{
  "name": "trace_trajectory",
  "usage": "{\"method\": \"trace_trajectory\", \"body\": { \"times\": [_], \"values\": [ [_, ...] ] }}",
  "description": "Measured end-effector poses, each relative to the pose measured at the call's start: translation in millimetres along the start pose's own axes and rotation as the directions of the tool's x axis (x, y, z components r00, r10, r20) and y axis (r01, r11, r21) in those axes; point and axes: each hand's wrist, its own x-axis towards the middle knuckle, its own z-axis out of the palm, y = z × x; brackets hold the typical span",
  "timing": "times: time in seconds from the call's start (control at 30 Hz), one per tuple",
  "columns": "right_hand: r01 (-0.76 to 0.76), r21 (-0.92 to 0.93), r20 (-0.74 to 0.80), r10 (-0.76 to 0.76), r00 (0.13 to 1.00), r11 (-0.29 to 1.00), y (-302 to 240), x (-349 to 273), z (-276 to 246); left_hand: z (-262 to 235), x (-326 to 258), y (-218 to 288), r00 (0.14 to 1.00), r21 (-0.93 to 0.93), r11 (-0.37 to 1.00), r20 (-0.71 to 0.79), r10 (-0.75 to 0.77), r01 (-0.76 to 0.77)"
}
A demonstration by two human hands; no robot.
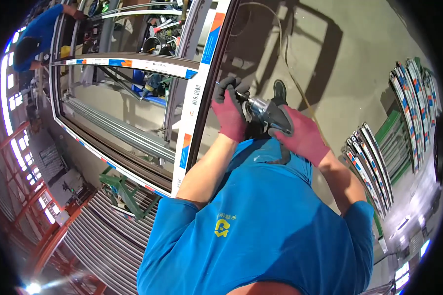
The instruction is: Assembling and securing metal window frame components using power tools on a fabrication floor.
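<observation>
A power drill with a silvery front end is in my right hand, whose gloved fingers are closed round its body. It points left at the edge of a large metal window frame covered in white, blue and orange film strips. At the drill's tip my left hand is closed, its dark fingertips pinched close beside the frame. What those fingers hold is too small to make out. Both hands wear maroon gloves with dark fingertips. The drill's lower part is partly hidden by my right hand.
A co-worker in blue stands beyond the frame at the far left. Tools and small parts lie on a shelf seen through it. Film-wrapped profiles are stacked at right. A hose runs over the floor near my shoe.
</observation>
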Motion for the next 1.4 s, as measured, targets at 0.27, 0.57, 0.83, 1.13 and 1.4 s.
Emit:
{"method": "trace_trajectory", "body": {
  "times": [0.27,0.57,0.83,1.13,1.4],
  "values": [
    [0.077,-0.026,-0.019,-0.077,0.997,0.997,24.2,29.2,0.9,5.5,22.8,-4.1,0.999,0.008,1.000,-0.047,-0.011,0.012],
    [0.079,-0.143,0.044,-0.074,0.996,0.987,22.0,58.1,-5.5,-9.9,42.6,-6.0,0.992,0.165,0.985,-0.125,-0.035,0.056],
    [0.168,-0.239,0.094,-0.150,0.984,0.956,40.1,79.0,-10.2,-7.0,1.2,62.0,0.986,0.552,0.832,0.162,-0.043,-0.054],
    [0.156,-0.275,0.042,-0.151,0.988,0.949,32.6,74.6,4.1,-22.1,148.8,139.7,0.815,0.745,-0.332,0.538,-0.212,-0.578],
    [0.135,-0.372,0.056,-0.123,0.991,0.918,11.8,83.0,5.3,-5.2,149.6,131.5,0.830,0.759,-0.339,0.479,-0.286,-0.555]
  ]
}}
